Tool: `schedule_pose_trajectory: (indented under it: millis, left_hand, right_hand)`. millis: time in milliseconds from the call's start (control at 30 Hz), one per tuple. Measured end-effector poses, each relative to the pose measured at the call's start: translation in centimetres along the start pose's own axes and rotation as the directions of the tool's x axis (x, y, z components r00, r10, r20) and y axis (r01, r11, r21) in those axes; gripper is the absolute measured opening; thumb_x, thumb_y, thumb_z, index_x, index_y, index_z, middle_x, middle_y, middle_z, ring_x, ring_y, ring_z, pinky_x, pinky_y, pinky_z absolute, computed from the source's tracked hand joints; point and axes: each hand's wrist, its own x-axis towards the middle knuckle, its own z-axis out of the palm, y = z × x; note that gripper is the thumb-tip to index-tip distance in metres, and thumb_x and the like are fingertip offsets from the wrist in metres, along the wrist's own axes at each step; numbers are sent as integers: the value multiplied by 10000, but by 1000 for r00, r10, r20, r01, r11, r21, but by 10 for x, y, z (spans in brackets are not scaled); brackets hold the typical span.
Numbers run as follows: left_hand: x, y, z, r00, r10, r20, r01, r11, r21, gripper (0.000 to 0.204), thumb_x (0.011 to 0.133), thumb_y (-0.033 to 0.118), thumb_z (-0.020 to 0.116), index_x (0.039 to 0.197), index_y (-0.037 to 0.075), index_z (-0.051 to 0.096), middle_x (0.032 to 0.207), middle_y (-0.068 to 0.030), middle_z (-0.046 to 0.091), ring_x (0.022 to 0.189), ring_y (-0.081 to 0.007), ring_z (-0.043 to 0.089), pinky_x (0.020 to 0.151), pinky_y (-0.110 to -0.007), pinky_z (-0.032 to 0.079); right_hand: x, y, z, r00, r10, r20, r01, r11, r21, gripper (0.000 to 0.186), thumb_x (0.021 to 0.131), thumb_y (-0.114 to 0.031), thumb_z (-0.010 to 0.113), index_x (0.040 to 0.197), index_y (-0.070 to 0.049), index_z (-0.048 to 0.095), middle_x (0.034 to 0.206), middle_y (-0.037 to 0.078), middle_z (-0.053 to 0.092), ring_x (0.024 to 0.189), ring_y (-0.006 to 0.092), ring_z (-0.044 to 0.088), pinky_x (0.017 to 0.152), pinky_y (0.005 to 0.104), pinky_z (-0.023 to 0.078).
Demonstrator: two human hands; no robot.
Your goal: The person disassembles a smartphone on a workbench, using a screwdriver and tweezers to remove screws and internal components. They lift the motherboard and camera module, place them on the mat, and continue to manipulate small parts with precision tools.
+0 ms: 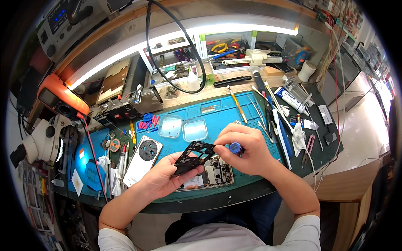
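Observation:
My left hand [159, 179] is closed around a thin black phone inner cover [193, 157] with cut-outs, holding it tilted above the mat. At the cover's right edge, the fingertips of my right hand [250, 148] pinch together, seeming to touch it. A blue-ended screwdriver [235, 147] is tucked in that same hand; its shaft is hidden. Beneath both hands lies an opened phone [220, 172] with its board and camera modules exposed, partly covered by my left hand. A white phone back panel [143, 159] with a round dark camera ring rests left of my left hand.
Two clear plastic boxes [195, 129] stand beyond my hands on the blue mat [226, 111]. A yellow pen-like tool [238, 104], tweezers and brushes lie at the right, near a white glue tube [291, 99]. An orange multimeter [63, 97] and microscope [39, 140] flank the left side.

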Motion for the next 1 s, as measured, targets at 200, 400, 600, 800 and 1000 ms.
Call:
schedule_pose_trajectory:
  millis: [200,400,600,800,1000]
  left_hand:
    - [1,0,-2,1000,2,21,-2,1000,-2,306,1009,-20,629,1309,-57,584,1271,-170,656,1166,-256,704,986,-278,633]
    - [2,-1,-4,1000,3,18,-3,1000,7,295,1012,-34,610,1305,-55,587,1273,-171,657,1175,-263,699,1005,-289,626]
    - [2,-2,-5,1000,6,23,-6,1000,6,298,1016,-42,591,1313,-53,586,1278,-167,658,1177,-257,698,1008,-288,623]
    - [2,-1,-4,1000,4,18,-5,1000,22,309,1017,-28,601,1324,-53,586,1285,-157,660,1172,-252,701,1010,-283,620]
    - [6,-1,-8,998,63,-26,-59,990,128,243,1017,39,655,1255,-5,642,1224,-104,698,1173,-238,702,1013,-309,606]
  right_hand:
    - [-1,2,1,1000,13,-16,-13,1000,-6,69,880,-85,792,907,-44,744,859,63,707,682,189,672,585,300,510]
    - [-2,4,3,999,-17,-31,16,1000,-13,73,881,-89,795,907,-45,743,856,60,705,661,176,658,564,292,496]
    - [-3,3,1,1000,18,-20,-18,1000,-21,76,879,-94,799,908,-48,745,851,54,701,633,150,628,541,282,478]
    - [-3,4,2,1000,12,-24,-13,1000,-16,74,880,-91,798,911,-48,748,849,55,703,640,154,635,548,284,482]
    - [-1,4,0,1000,11,-27,-11,1000,-10,106,868,-69,806,968,-66,772,900,66,721,744,186,693,623,295,531]
